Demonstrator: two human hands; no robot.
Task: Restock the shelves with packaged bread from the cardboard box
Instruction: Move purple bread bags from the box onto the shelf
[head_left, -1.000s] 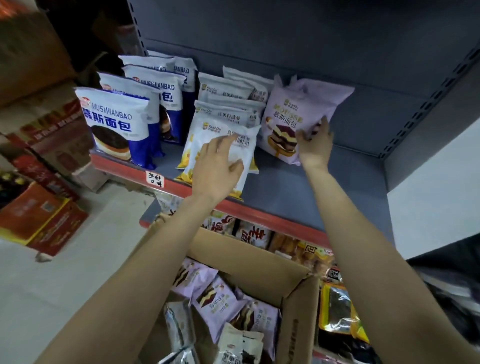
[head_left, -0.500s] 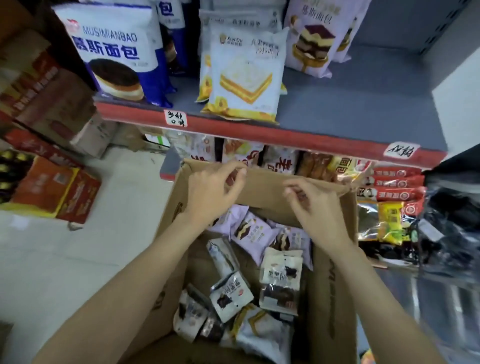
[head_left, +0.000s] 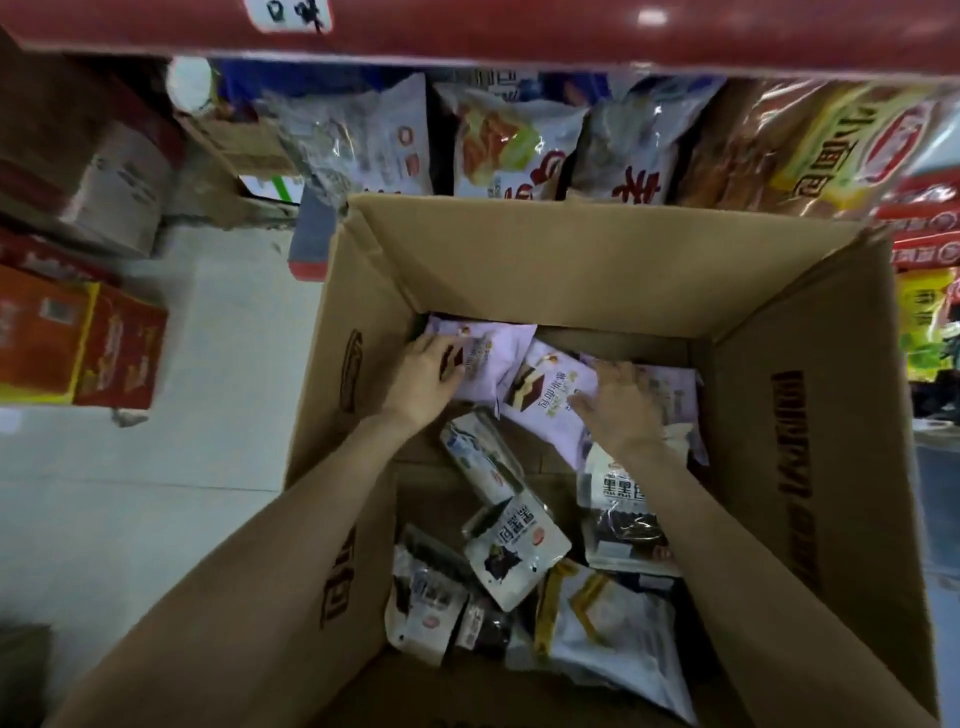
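Note:
The open cardboard box (head_left: 519, 249) stands on the floor below the red shelf edge (head_left: 519, 36). Against its far wall lie three lilac bread packs. My left hand (head_left: 423, 376) grips the left lilac pack (head_left: 493, 358), with the thumb on its front and the fingers over its left edge. My right hand (head_left: 618, 405) rests with spread fingers across the middle lilac pack (head_left: 540, 405) and the right lilac pack (head_left: 672, 389). Nearer me in the box lie several white packs of dark bread (head_left: 514, 551) and a yellow-trimmed pack (head_left: 613, 634).
The lower shelf behind the box holds several bagged breads (head_left: 509, 150) and orange-yellow bags (head_left: 831, 150). Red and orange cartons (head_left: 78, 343) and brown boxes (head_left: 114, 192) stand on the pale tiled floor (head_left: 197, 441) at the left. Red and yellow packs (head_left: 930, 291) fill the right edge.
Both hands dropped from the packs on the upper shelf, passed the box's far rim, and now lie on the lilac packs inside the box. My view tilted down from the shelf to the box.

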